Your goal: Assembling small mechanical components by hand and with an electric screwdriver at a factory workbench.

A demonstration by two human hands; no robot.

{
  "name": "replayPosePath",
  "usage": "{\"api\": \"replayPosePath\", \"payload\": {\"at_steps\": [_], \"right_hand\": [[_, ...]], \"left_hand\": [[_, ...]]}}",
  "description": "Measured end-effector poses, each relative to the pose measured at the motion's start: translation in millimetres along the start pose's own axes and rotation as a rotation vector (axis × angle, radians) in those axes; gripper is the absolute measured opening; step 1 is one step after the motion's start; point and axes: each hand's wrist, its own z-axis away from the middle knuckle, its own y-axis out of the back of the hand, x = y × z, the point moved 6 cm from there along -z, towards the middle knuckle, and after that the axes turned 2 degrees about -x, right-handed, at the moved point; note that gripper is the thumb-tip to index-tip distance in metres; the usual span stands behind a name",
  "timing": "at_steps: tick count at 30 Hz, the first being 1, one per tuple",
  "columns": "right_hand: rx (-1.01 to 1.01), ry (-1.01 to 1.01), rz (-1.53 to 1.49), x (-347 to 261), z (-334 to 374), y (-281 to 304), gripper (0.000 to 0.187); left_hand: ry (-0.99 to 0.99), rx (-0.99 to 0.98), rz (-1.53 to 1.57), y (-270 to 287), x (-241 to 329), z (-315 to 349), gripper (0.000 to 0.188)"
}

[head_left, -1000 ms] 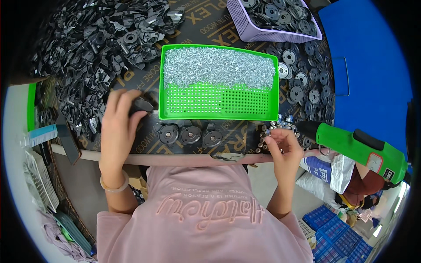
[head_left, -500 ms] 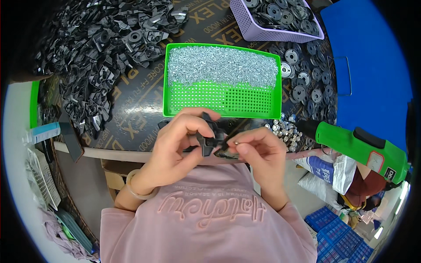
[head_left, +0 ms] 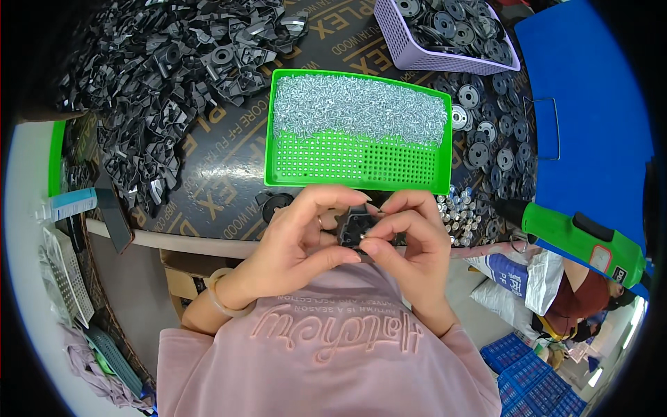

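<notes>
My two hands are close together at the table's near edge, in front of my chest, both clamped on a small, dark, angular part of black plastic [head_left: 353, 229]. My left hand [head_left: 299, 233] grips it from the left, its thumb along the lower side and its fingers curled behind. My right hand [head_left: 415, 236] closes on it from the right, its thumb tip beside a tiny, shiny silver metal piece [head_left: 362, 236] at the part's face; I cannot tell whether that piece is pinched or seated.

Just beyond my fingers lies a bright green, rectangular, perforated plastic tray [head_left: 313, 163], with a bed of small silver metal fasteners [head_left: 358, 104] across its far half. A round, black disc-shaped piece [head_left: 278, 203] shows partly behind my left hand, on the black, gold-lettered board tabletop [head_left: 226, 163]. Near my right hand sits a cluster of short, silver, cylindrical metal pieces [head_left: 460, 217], and to the right of it a green-and-black power screwdriver [head_left: 583, 236]. Farther off, a big heap of angular black plastic parts [head_left: 167, 90] spreads to the left; round, dark grey discs [head_left: 497, 135] lie to the right, below a lilac, slatted plastic basket [head_left: 445, 62] full of more.
</notes>
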Motion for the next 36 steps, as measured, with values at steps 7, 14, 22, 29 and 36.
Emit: {"api": "replayPosePath", "payload": {"at_steps": [7, 14, 22, 29, 36], "right_hand": [[0.01, 0.02, 0.199, -5.4, 4.7, 4.3, 0.021], [0.196, -0.005, -0.002, 0.0, 3.4, 6.1, 0.025], [0.092, 0.026, 0.028, 1.7, 8.4, 14.9, 0.024], [0.303, -0.141, 0.512, 35.9, 20.0, 131.8, 0.026], [0.397, 0.091, 1.09, 48.3, -41.1, 159.4, 0.049]], "left_hand": [[0.039, 0.03, 0.015, -6.1, 2.0, -3.1, 0.063], [0.04, 0.044, -0.116, -1.7, 2.2, -2.6, 0.059], [0.15, 0.054, 0.048, -8.3, -1.7, -7.0, 0.062], [0.146, 0.08, 0.081, 0.5, -0.3, -6.7, 0.066], [0.209, 0.058, 0.067, -2.3, -0.2, -7.1, 0.072]]}}
